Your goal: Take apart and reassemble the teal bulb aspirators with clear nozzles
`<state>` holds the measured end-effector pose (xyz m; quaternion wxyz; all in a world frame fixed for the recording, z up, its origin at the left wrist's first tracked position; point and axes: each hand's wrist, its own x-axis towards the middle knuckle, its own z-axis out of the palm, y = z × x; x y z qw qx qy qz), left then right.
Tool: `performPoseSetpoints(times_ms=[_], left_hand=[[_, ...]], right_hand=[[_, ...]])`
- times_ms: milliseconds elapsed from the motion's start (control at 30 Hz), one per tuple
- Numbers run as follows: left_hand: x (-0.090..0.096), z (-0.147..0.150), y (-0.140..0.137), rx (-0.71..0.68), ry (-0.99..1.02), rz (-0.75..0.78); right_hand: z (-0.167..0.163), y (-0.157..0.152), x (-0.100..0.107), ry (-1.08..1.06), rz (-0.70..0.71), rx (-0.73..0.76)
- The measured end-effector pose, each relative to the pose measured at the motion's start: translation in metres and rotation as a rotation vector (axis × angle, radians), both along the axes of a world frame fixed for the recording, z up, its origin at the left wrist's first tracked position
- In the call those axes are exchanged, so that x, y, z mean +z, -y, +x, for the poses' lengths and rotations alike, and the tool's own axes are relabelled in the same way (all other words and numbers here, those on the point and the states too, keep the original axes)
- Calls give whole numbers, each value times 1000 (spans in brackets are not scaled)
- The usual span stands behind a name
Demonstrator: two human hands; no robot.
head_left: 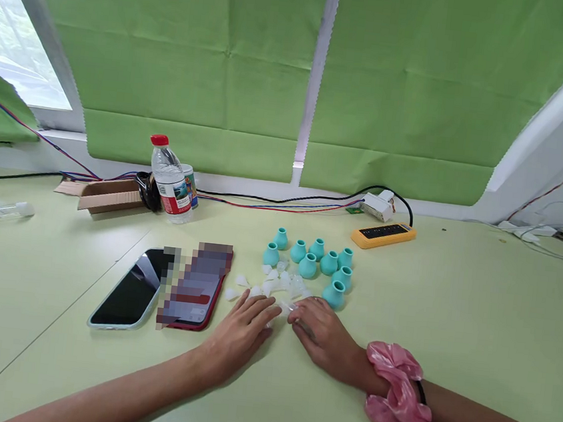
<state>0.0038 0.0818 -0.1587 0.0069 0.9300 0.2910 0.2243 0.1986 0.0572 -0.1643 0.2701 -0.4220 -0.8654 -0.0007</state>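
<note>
My left hand (pixel 243 331) rests low over the table, fingers stretched forward beside small white translucent pieces (pixel 270 285). Facing it, my right hand (pixel 321 335) has its fingers curled, with the tips at a small clear plastic piece (pixel 287 306). That piece lies between the two hands and is partly covered by the right fingertips. Just beyond the hands, the translucent pieces form a loose pile. Several turquoise pot-shaped pieces (pixel 307 265) with round open necks stand upright behind and to the right of the pile.
Left of my hands lie a red-cased phone (pixel 197 289) and a dark-screened phone (pixel 132 289). Farther back are a water bottle (pixel 171 182), an open cardboard box (pixel 112 197) and a yellow power strip (pixel 384 235). Cables run along the wall beneath green blinds (pixel 189 80).
</note>
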Motion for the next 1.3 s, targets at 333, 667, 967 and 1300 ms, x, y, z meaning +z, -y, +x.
performPoseSetpoints(times_ms=[333,667,967,1300], left_hand=[[6,2,2,126,-65,61],[6,18,-6,192,-69,126],[8,14,-4,252,-48,55],[4,13,-7,148,94,52]], right_hand=[[-1,0,4,-25,25,-37],[-1,-3,3,82,101,-91],[2,-6,-5,-277,82,-25],[1,-6,-3,-303,-20,-29]])
